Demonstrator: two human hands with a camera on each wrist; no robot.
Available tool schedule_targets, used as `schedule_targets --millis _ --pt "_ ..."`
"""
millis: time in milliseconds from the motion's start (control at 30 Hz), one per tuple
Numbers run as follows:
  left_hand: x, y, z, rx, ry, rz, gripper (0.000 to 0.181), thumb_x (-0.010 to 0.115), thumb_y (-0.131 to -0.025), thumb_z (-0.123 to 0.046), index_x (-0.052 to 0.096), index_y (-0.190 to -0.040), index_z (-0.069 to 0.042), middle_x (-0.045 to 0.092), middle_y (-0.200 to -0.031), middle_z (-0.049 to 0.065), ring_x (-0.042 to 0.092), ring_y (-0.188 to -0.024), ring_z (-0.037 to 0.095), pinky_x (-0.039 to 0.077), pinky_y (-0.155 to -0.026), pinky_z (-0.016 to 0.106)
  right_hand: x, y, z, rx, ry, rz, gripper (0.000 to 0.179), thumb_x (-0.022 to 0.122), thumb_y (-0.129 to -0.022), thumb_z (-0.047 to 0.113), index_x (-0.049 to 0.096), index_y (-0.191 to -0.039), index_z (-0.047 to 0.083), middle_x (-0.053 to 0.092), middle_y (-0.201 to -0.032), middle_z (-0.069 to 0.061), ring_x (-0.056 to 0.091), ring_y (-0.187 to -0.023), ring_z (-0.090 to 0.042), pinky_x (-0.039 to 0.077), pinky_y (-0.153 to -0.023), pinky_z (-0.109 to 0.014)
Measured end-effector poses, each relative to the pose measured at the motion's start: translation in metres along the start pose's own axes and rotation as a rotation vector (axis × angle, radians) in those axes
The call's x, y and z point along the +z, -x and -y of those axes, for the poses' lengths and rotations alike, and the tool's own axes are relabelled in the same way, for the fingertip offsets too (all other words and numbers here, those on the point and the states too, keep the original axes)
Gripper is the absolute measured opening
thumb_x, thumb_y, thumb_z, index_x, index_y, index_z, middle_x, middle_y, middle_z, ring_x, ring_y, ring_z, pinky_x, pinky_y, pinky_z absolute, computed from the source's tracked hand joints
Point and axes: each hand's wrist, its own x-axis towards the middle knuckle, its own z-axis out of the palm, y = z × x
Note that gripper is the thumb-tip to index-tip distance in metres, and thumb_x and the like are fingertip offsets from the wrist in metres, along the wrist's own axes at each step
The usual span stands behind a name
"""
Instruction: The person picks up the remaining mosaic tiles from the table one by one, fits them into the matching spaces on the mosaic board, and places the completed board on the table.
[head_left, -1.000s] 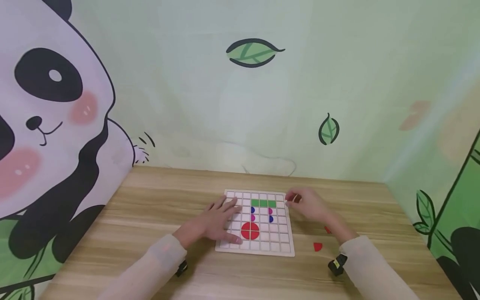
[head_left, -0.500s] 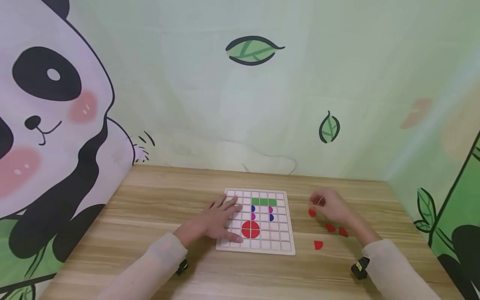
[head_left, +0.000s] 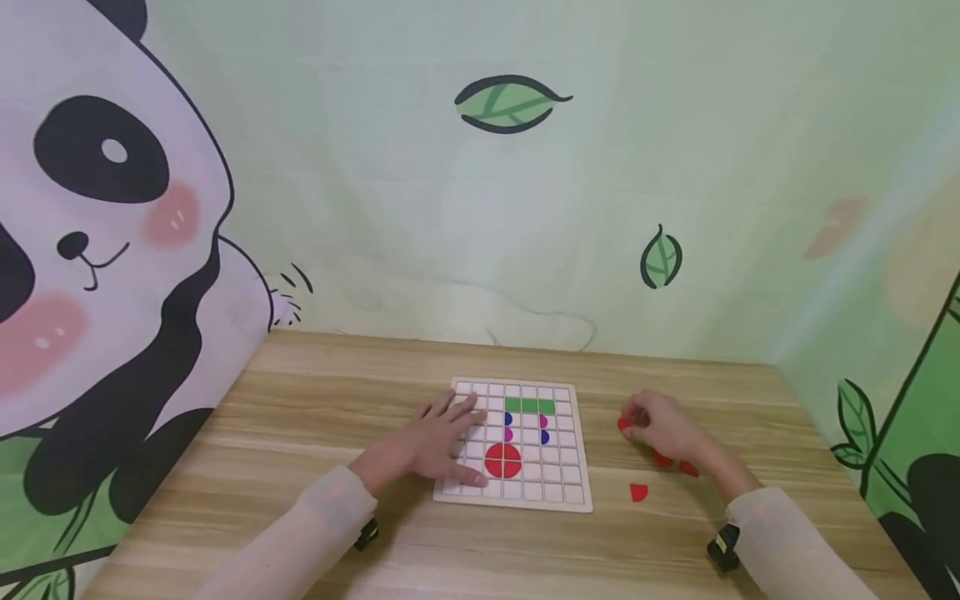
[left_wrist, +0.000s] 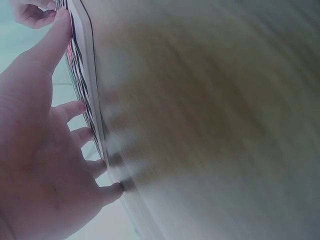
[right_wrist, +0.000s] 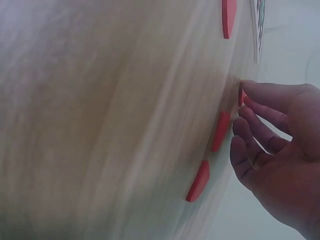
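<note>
My left hand (head_left: 435, 446) lies spread on the left side of a white grid board (head_left: 517, 506), its fingertips and thumb on the squares. Off the board's right side, my right hand (head_left: 660, 423) pinches a red quarter-circle piece (head_left: 623, 425) between thumb and fingers, down at the tabletop. The same piece (right_wrist: 242, 95) shows partly covered by the fingertips in the right wrist view. On the board, red quarter pieces (head_left: 512, 452) form a disc. Above it are green squares (head_left: 529, 406) in a row and small blue (head_left: 545, 437) and pink (head_left: 508, 435) half-circles.
Three loose red pieces lie on the wooden table (head_left: 337, 400) near my right hand: one nearest me (head_left: 638, 492), one under the hand (head_left: 662, 458) and one by the wrist (head_left: 687, 469). Behind the table stands a wall (head_left: 375, 167) printed with a panda and leaves.
My right hand has moved from the board's right edge out to the loose red pieces, and its fingers have closed on the farthest one. My left hand has stayed in place on the board.
</note>
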Motion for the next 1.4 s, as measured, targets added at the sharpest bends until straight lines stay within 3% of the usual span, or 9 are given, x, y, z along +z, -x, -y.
schedule_targets --millis 433,700,1000,1233,1400 --pt "0.001 0.001 0.000 -0.010 0.008 -0.006 0.110 0.067 -0.083 -0.082 0.029 -0.169 -0.026 0.011 -0.179 0.006 0.001 -0.163 0.041 0.013 -0.126 0.069 0.007 -0.002 -0.003 -0.011 0.009 -0.014 0.008 0.075 -0.096 0.002 0.068 -0.096 0.005 0.064 -0.095 -0.005 0.058 -0.089 -0.021 0.051 -0.081 -0.039" --pt "0.004 -0.001 0.005 -0.014 -0.006 0.004 0.110 0.065 -0.083 -0.084 0.027 -0.170 -0.028 0.008 -0.179 0.004 0.000 -0.163 0.040 0.012 -0.126 0.068 0.009 -0.006 0.001 -0.013 0.000 -0.005 0.007 0.072 -0.099 0.002 0.066 -0.099 0.006 0.064 -0.091 -0.001 0.057 -0.085 -0.019 0.051 -0.077 -0.036" --pt "0.001 0.001 0.000 -0.019 0.011 0.013 0.111 0.068 -0.083 -0.081 0.027 -0.170 -0.026 0.008 -0.179 0.005 -0.001 -0.163 0.040 0.011 -0.127 0.067 0.013 -0.009 0.037 -0.123 -0.055 0.008 0.002 0.069 -0.102 0.007 0.069 -0.104 0.006 0.068 -0.093 -0.001 0.060 -0.087 -0.018 0.053 -0.077 -0.033" --pt "0.002 0.000 0.001 -0.015 0.009 0.011 0.111 0.067 -0.084 -0.081 0.025 -0.170 -0.026 0.007 -0.179 0.005 -0.002 -0.163 0.040 0.011 -0.127 0.067 0.029 -0.012 0.067 -0.120 -0.153 0.066 0.007 0.072 -0.101 0.008 0.068 -0.102 0.014 0.067 -0.097 0.003 0.061 -0.093 -0.019 0.054 -0.083 -0.033" --pt "0.003 -0.002 0.003 -0.009 0.002 0.010 0.111 0.066 -0.084 -0.082 0.025 -0.170 -0.025 0.007 -0.179 0.005 -0.001 -0.163 0.041 0.012 -0.126 0.067 0.048 -0.016 0.082 -0.126 -0.239 0.102 0.007 0.075 -0.100 0.011 0.069 -0.101 0.015 0.066 -0.097 0.001 0.060 -0.093 -0.022 0.054 -0.079 -0.030"
